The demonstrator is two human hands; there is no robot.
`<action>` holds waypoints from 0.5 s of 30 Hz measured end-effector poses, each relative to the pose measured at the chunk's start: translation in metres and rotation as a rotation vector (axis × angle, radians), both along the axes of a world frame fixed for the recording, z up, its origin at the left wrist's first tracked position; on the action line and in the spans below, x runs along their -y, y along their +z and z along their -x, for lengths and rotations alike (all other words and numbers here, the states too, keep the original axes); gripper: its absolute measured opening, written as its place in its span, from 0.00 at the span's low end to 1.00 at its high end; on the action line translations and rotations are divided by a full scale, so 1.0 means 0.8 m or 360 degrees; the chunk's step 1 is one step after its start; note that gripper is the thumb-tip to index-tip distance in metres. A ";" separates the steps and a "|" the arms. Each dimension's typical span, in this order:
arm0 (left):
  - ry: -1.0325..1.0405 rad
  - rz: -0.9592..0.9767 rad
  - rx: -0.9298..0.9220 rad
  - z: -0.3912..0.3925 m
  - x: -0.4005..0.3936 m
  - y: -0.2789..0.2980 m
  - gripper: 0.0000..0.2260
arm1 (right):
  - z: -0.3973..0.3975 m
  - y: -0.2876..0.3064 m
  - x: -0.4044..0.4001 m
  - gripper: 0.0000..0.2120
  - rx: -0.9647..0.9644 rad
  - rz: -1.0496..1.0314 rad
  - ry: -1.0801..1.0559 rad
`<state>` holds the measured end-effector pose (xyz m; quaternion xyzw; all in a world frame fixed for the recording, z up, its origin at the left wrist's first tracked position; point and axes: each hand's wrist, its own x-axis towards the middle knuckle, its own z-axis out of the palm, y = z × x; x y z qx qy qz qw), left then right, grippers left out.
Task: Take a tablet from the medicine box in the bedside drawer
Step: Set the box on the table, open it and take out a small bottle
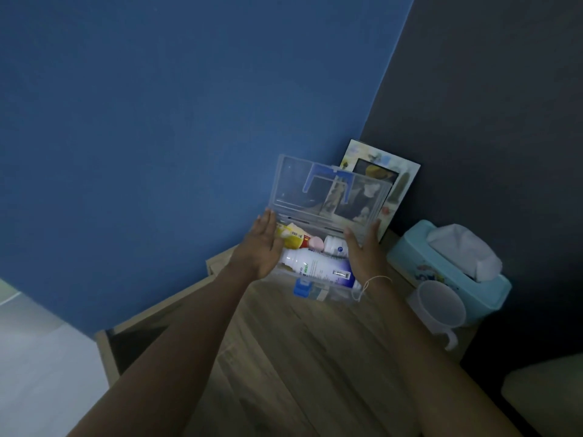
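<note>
A clear plastic medicine box (328,293) with a blue latch stands on the wooden bedside table top (299,357). Its transparent lid (325,190) with a blue handle is raised upright. Inside lie a large white bottle with a blue label (318,268), a small white bottle (336,245), a yellow packet (291,237) and a pink round item (316,243). My left hand (263,244) presses flat against the box's left side, fingers straight. My right hand (362,250) rests against its right side near the lid hinge. No loose tablet is visible.
A light blue tissue box (454,275) and a translucent plastic cup (440,305) stand to the right. A picture frame (378,181) leans against the dark wall behind the box. The open drawer (148,335) juts out at the left below the blue wall.
</note>
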<state>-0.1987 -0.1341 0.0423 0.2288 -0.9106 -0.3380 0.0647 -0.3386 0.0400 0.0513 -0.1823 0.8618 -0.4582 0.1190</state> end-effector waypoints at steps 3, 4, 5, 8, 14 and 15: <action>-0.0001 -0.0014 -0.0018 -0.002 0.000 0.005 0.25 | -0.015 0.007 -0.009 0.33 0.0004 0.0085 -0.0019; 0.0014 -0.0012 -0.0046 -0.004 -0.002 0.006 0.25 | -0.025 0.008 -0.016 0.31 -0.0029 0.0133 -0.0031; 0.0036 -0.0001 -0.0090 -0.009 -0.003 0.005 0.25 | -0.040 0.008 -0.024 0.28 -0.0082 0.0187 -0.0059; 0.0078 0.0063 -0.0231 -0.031 -0.012 0.002 0.26 | -0.104 -0.008 -0.061 0.24 -0.0340 0.0312 -0.0211; 0.0003 0.0246 -0.0287 -0.079 -0.048 0.000 0.28 | -0.207 -0.073 -0.114 0.25 -0.0631 -0.0136 -0.0032; -0.0007 0.0277 -0.0278 -0.082 -0.053 0.000 0.27 | -0.210 -0.079 -0.114 0.26 -0.0601 -0.0334 0.0095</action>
